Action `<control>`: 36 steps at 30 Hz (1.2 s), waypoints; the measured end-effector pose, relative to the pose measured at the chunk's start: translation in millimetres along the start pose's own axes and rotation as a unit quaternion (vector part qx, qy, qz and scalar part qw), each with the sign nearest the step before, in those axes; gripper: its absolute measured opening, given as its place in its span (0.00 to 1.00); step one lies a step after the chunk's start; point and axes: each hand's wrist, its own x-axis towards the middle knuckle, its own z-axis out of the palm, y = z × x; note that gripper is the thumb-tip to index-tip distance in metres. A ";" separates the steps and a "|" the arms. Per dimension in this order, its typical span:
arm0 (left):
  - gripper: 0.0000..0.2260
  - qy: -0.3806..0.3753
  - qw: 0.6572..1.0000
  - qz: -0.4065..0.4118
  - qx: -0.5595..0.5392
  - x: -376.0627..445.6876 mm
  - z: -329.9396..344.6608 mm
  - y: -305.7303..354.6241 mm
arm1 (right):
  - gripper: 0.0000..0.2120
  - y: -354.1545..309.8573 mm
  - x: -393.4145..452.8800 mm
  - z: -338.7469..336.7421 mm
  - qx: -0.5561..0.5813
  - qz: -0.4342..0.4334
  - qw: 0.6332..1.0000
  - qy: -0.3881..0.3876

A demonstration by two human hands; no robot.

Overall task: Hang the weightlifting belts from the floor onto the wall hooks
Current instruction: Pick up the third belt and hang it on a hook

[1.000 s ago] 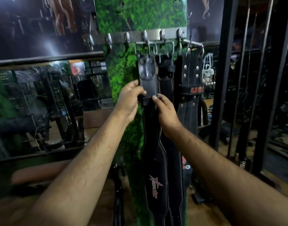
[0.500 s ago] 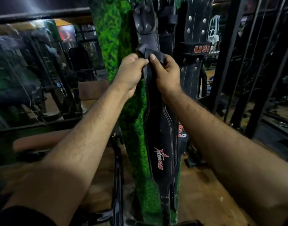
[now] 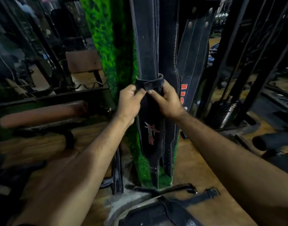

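Observation:
A long black weightlifting belt (image 3: 149, 136) with a red star logo hangs down the green wall panel (image 3: 105, 46). A black keeper loop (image 3: 149, 83) wraps round it at mid-height. My left hand (image 3: 129, 101) and my right hand (image 3: 166, 101) both pinch this loop from below, left and right. Beside it on the right hangs a second black belt (image 3: 193, 51) with red letters. Another black belt (image 3: 169, 199) lies on the floor at the panel's foot. The wall hooks are out of view above.
A mirror (image 3: 34, 46) with a dark frame fills the left. A padded brown roller (image 3: 42, 113) sits low at the left. Black steel uprights (image 3: 229, 54) and a weight stack (image 3: 224, 113) stand at the right. The wooden floor (image 3: 205, 160) spreads below.
My view has tilted down, so the hooks left the frame. Both hands slid the loop down the hanging belt from near its buckle to mid-height.

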 end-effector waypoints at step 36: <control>0.15 -0.093 0.929 -0.281 0.222 -162.3 -11.5 -322.5 | 0.20 230.6 -285.0 81.8 -0.100 0.528 0.841 -0.064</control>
